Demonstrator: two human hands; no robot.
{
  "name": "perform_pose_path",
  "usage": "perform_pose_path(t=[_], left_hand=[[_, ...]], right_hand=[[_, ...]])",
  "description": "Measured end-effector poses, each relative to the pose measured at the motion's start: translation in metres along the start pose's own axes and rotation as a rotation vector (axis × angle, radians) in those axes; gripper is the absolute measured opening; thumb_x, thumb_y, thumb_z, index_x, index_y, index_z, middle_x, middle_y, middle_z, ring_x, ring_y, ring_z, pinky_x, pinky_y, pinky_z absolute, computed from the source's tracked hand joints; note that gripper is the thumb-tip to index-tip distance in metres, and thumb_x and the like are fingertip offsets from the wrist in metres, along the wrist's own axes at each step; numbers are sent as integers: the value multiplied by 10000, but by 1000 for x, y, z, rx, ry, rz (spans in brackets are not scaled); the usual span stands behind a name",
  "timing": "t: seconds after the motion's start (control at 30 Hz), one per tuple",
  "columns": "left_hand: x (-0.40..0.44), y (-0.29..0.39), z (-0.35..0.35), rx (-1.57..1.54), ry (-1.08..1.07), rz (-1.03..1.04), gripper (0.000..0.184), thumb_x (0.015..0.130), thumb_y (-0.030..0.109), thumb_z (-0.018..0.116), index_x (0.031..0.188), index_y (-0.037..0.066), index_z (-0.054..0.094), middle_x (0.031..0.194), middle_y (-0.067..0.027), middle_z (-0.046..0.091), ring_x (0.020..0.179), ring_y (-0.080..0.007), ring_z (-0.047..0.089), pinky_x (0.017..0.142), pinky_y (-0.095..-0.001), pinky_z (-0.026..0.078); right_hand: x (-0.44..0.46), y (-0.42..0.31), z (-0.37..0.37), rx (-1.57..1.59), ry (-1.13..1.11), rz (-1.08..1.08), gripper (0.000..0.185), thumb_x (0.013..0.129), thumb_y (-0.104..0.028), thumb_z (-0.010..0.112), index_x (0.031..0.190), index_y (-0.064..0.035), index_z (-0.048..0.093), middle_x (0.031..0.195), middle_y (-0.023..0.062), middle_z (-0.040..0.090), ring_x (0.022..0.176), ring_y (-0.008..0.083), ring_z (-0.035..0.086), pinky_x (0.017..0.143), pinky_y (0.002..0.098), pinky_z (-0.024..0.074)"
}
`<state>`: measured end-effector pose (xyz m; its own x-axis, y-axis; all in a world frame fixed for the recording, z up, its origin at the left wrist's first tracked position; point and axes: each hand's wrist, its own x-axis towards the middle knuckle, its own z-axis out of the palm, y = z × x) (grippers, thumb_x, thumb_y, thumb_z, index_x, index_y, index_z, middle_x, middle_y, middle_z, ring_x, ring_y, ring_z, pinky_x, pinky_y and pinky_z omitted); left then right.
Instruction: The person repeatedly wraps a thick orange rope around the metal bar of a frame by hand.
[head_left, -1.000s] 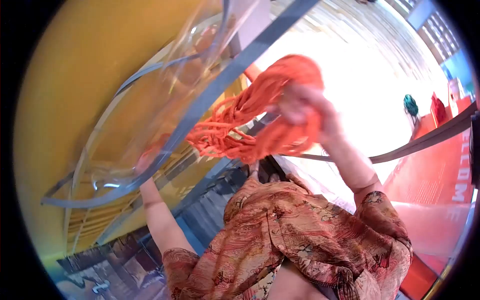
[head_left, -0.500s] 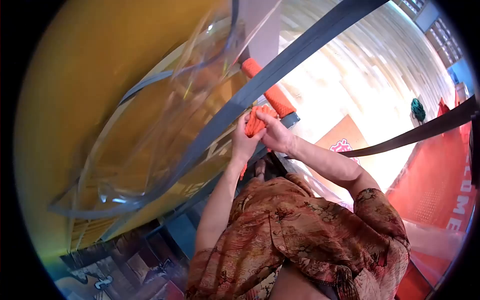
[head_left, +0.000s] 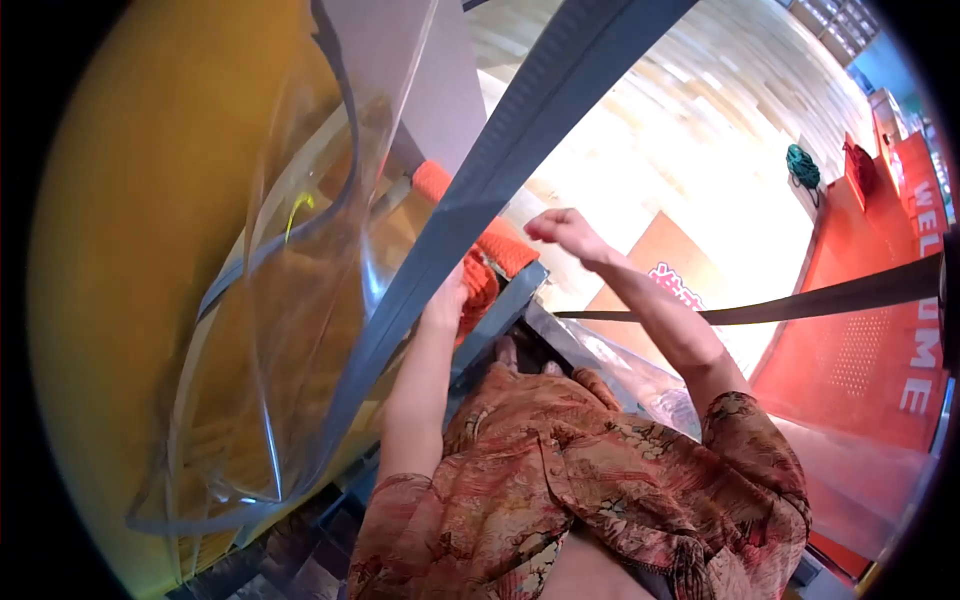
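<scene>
My left hand (head_left: 450, 298) is closed on a bundle of orange cord (head_left: 479, 284), with its fingertips partly hidden behind the bundle and a grey strip (head_left: 430, 275). Right beside the bundle, orange cord wrapping (head_left: 508, 249) covers a bar in close, even turns. The grey strip crosses in front of this wrapped bar, which shows again as an orange part (head_left: 431, 181) on the strip's far side. My right hand (head_left: 567, 234) is raised apart from the bundle, over the bright floor. Its fingers are curled together, and whatever they may hold is too small to make out.
A clear plastic sheet (head_left: 300, 300) with grey edging hangs at my left, before a yellow wall (head_left: 130, 250). A dark strap (head_left: 800, 308) crosses on the right. Beyond lie a brown mat (head_left: 640, 265), a green cord bundle (head_left: 802, 166) and a red panel (head_left: 850, 345) reading "WELCOME".
My right hand has let go of the orange cord bundle and moved away to the right. The left hand still grips the bundle, lower beside the wrapped bar. The view has shifted.
</scene>
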<state>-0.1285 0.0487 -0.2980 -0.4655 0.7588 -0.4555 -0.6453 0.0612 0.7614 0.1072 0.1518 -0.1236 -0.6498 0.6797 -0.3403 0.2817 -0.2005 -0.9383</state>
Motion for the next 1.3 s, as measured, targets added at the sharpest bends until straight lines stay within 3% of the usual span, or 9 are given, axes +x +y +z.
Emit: perform_pose_path(t=[0.17, 0.33, 0.43, 0.5, 0.6, 0.7, 0.87, 1.0, 1.3], left_hand=[[-24, 10, 63, -362, -281, -193, 668, 877, 633, 381, 1229, 77, 496, 1140, -83, 586, 1071, -260, 560, 931, -422, 453], [-42, 17, 91, -320, -244, -123, 698, 895, 631, 308, 1291, 69, 432, 1247, -113, 512, 1146, -260, 510, 978, -419, 416], [-66, 28, 107, -385, -194, -138, 695, 895, 622, 324, 1303, 68, 418, 1287, -100, 480, 1167, -257, 492, 994, -413, 401], [-70, 34, 109, -410, -371, -238, 700, 888, 632, 333, 1305, 77, 420, 1282, -94, 486, 1167, -252, 490, 995, -400, 399], [-41, 14, 83, -333, -387, -179, 676, 893, 620, 350, 1293, 81, 429, 1255, -84, 503, 1141, -248, 503, 976, -407, 412], [-74, 43, 84, -271, -312, -195, 587, 901, 549, 441, 1232, 66, 467, 1164, -97, 547, 1034, -230, 545, 891, -402, 452], [-128, 95, 74, 244, 127, 54, 330, 952, 341, 441, 972, 54, 603, 747, -45, 639, 647, -110, 560, 593, -249, 419], [-156, 106, 91, 391, 80, 355, 291, 948, 250, 425, 898, 33, 614, 697, -45, 630, 608, -92, 547, 583, -223, 411], [-232, 69, 210, 433, -805, 437, 370, 967, 246, 455, 895, -60, 650, 870, -120, 664, 817, -140, 613, 758, -266, 480]], right_hand=[[27, 34, 22, 165, -69, 22, 331, 845, -151, 640, 1130, 13, 598, 1052, 79, 634, 977, 146, 583, 878, 271, 456], [50, 61, 21, 44, -8, -70, 389, 792, -109, 640, 1157, 3, 563, 992, 79, 627, 946, 143, 579, 834, 271, 469], [56, 59, 10, -586, 93, -290, 431, 762, -82, 636, 1178, -14, 550, 915, 77, 620, 868, 137, 577, 744, 271, 487], [39, 20, 2, -329, -212, 379, 641, 671, -191, 736, 1239, -5, 502, 951, 157, 635, 947, 262, 614, 820, 341, 495], [23, 20, -1, -420, 59, -24, 509, 682, -143, 711, 1146, 11, 570, 858, 148, 665, 745, 236, 652, 693, 313, 530], [-4, 1, -38, 71, 198, 39, 129, 726, -29, 607, 804, 29, 691, 744, 66, 680, 645, 123, 622, 610, 252, 507], [-78, 7, -99, 198, 447, -16, 112, 763, 7, 603, 812, 91, 658, 720, 129, 680, 547, 116, 615, 516, 227, 517], [-151, -23, -130, 170, 550, -106, 145, 826, -36, 550, 900, 53, 637, 765, 99, 667, 557, 101, 571, 533, 203, 477], [-226, -77, -93, 253, 574, -257, 353, 816, -34, 544, 1153, 70, 526, 896, 112, 660, 551, 106, 564, 536, 213, 492]])
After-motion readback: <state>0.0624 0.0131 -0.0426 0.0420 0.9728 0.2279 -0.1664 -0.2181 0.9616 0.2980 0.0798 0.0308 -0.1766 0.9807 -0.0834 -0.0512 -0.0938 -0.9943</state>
